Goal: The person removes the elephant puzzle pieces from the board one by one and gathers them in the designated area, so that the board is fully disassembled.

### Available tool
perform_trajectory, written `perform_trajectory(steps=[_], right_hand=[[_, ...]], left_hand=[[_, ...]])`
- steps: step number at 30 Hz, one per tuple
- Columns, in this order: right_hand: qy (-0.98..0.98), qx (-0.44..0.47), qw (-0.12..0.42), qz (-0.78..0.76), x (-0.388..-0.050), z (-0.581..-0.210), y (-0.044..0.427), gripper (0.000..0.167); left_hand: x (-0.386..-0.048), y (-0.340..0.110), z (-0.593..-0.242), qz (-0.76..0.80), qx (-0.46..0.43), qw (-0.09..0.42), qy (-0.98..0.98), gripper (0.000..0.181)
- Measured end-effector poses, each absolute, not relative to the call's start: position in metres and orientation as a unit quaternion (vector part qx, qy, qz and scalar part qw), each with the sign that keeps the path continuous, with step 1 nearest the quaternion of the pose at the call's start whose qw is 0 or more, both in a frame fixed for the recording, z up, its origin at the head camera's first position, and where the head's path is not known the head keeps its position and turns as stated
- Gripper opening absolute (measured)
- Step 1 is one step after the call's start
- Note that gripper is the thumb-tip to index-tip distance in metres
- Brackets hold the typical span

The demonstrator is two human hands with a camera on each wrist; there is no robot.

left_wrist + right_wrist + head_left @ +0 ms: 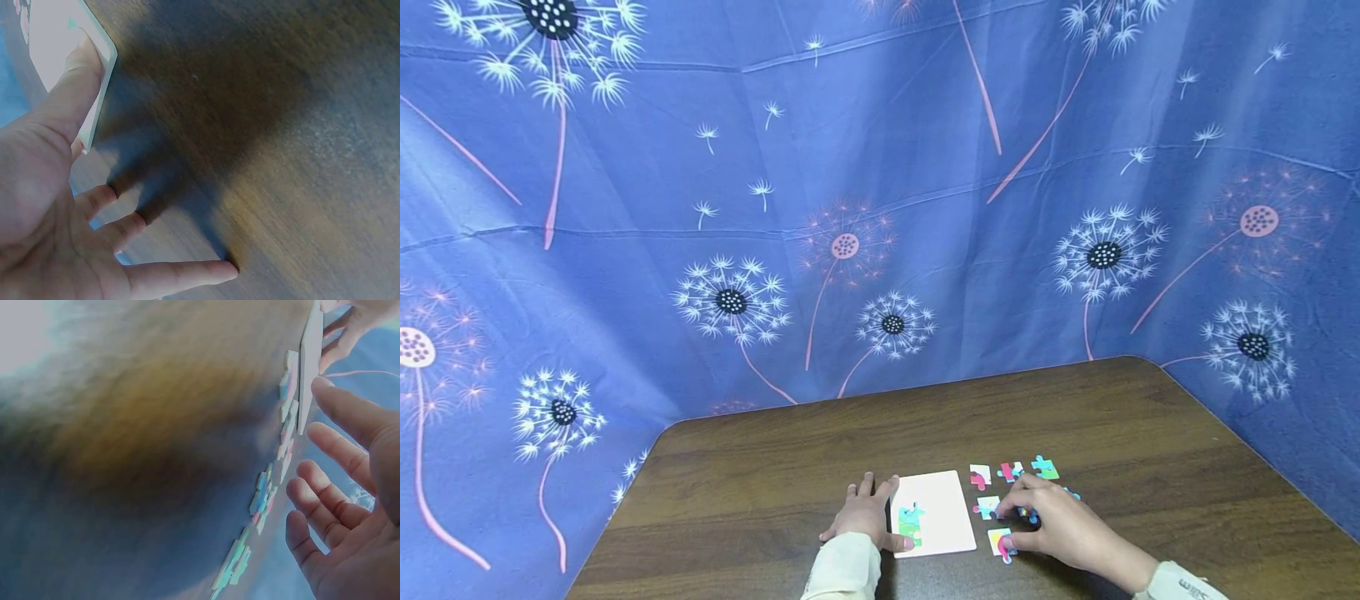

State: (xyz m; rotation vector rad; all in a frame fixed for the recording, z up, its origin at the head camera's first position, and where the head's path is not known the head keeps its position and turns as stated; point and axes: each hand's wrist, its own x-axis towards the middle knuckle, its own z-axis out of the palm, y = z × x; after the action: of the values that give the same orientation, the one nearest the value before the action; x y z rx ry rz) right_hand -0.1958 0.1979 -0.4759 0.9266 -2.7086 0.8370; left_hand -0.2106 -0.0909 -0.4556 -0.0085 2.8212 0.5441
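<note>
A white square puzzle board (943, 510) lies on the table, with joined green and blue jigsaw pieces (909, 525) along its left side. My left hand (859, 518) is spread at the board's left edge. Its thumb (84, 59) rests on the board's near corner while the other fingers reach out over the wood. To the right of the board, my right hand (1063, 523) is above loose jigsaw pieces, fingers apart and loosely bent. Nearest to its fingertips are a white-and-blue piece (987, 507) and a yellow-and-red piece (998, 542). The hand partly covers other pieces.
Behind these lie a red-and-white piece (980, 476), a red-and-blue piece (1009, 472) and a green piece (1044, 467). The brown wooden table (737, 492) ends against a blue dandelion-print cloth (925, 208) at the back and sides.
</note>
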Motion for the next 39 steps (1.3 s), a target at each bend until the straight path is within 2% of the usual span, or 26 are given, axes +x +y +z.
perform_trajectory(steps=[13,20,35,39], right_hand=[[-0.904,0.31,0.065,0.286,-0.204,-0.463,0.179,0.028],[-0.894,0.326,0.088,0.295,-0.21,-0.46,0.167,0.026],[-0.916,0.278,0.05,0.285,-0.209,-0.453,0.138,0.031],[-0.912,0.286,0.059,0.287,-0.212,-0.453,0.131,0.03]], left_hand=[[-0.21,-0.09,-0.454,0.178,-0.004,0.133,0.975,0.092],[-0.21,-0.09,-0.455,0.175,-0.006,0.134,0.975,0.092],[-0.214,-0.09,-0.459,0.185,-0.016,0.129,0.974,0.091],[-0.214,-0.09,-0.459,0.178,-0.014,0.128,0.976,0.092]])
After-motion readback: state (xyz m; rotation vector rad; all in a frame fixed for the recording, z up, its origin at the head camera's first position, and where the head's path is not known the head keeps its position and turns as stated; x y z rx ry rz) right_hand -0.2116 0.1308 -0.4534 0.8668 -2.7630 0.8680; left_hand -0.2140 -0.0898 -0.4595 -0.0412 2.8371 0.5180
